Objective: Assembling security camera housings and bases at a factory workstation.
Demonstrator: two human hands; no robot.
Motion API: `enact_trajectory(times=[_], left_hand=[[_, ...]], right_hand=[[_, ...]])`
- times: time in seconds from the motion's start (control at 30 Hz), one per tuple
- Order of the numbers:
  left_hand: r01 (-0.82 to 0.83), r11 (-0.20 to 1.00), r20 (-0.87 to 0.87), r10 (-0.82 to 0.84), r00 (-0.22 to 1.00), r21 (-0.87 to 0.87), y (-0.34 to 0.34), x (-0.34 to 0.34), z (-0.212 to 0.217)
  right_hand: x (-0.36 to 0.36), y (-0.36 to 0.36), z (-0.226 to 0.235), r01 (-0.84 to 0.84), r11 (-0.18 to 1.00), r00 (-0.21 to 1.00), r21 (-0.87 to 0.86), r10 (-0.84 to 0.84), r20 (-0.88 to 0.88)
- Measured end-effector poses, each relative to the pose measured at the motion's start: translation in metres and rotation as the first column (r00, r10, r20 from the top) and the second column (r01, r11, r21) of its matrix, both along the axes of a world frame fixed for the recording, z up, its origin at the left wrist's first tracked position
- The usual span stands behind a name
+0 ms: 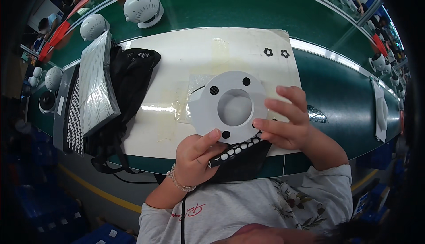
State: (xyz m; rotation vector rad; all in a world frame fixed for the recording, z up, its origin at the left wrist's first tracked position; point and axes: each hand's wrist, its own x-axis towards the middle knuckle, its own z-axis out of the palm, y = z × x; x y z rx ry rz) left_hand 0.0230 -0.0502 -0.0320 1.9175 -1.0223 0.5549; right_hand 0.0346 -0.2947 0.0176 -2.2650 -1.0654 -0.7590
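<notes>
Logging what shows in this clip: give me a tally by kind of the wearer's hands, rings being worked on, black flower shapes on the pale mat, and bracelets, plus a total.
Hands: 2 (left hand, right hand)
White ring: 1
Black flower shapes: 2
Bracelet: 1
Total: 6

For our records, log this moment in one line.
Left hand: holds dotted sheet, touches disc | Right hand: at disc's right edge | Disc: bears black dots
</notes>
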Motion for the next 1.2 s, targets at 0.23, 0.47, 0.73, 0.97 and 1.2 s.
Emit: enact_trajectory(times=[0.23,0.47,0.73,0.97,1.2], left_hand=[[0.034,0.999,-0.030,-0.035,0.999,-0.022,-0.001,0.000,0.002],[0.175,0.982,-0.060,-0.171,0.983,0.076,0.012,0.002,0.005],[0.196,0.964,-0.442,-0.257,0.859,-0.180,0.012,-0.004,0.011],[0.137,0.929,-0.608,-0.331,0.722,-0.343,0.019,-0.004,0.004],[0.066,0.982,-0.693,-0.170,0.701,-0.175,0.041,-0.008,0.013]], right_hand=[[-0.003,0.005,-0.004,0.227,0.769,0.793,0.597,0.210,-0.572],[0.002,0.017,0.017,0.373,0.768,0.205,0.520,0.479,-0.854],[0.097,-0.062,0.008,0.613,0.593,0.756,0.521,-0.249,-0.606],[0.185,-0.167,-0.055,0.873,0.394,0.451,-0.287,-0.875,0.173],[0.217,-0.151,-0.032,0.692,0.370,0.371,-0.620,-0.919,-0.134]])
